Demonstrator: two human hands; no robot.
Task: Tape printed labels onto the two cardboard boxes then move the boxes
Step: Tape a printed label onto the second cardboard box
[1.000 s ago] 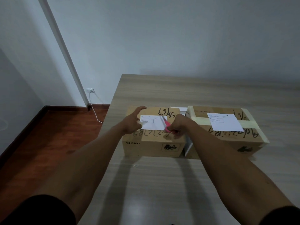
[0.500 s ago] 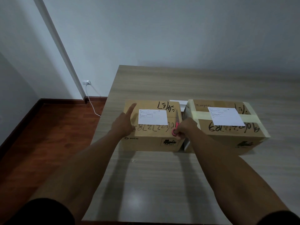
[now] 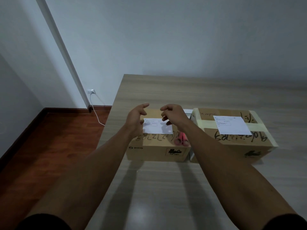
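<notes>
Two cardboard boxes stand side by side on the table. The left box (image 3: 149, 151) carries a white printed label (image 3: 157, 128) on its top. Pink-handled scissors (image 3: 181, 140) lie on that top near its right front corner. The right box (image 3: 232, 143) has a white label (image 3: 231, 125) under a band of pale tape (image 3: 206, 122). My left hand (image 3: 135, 118) hovers over the left box's left side, fingers relaxed, holding nothing. My right hand (image 3: 174, 113) hovers above the label with loosely curled fingers, also holding nothing.
The wooden table (image 3: 166, 188) has its left edge just left of the boxes, with red-brown floor (image 3: 49, 146) below. A wall socket (image 3: 91, 92) with a white cable sits at the back left. A white object (image 3: 188, 112) shows between the boxes.
My right hand has let go of the pink scissors, which now lie on the left box, and has risen over the label. My left hand has lifted off the box.
</notes>
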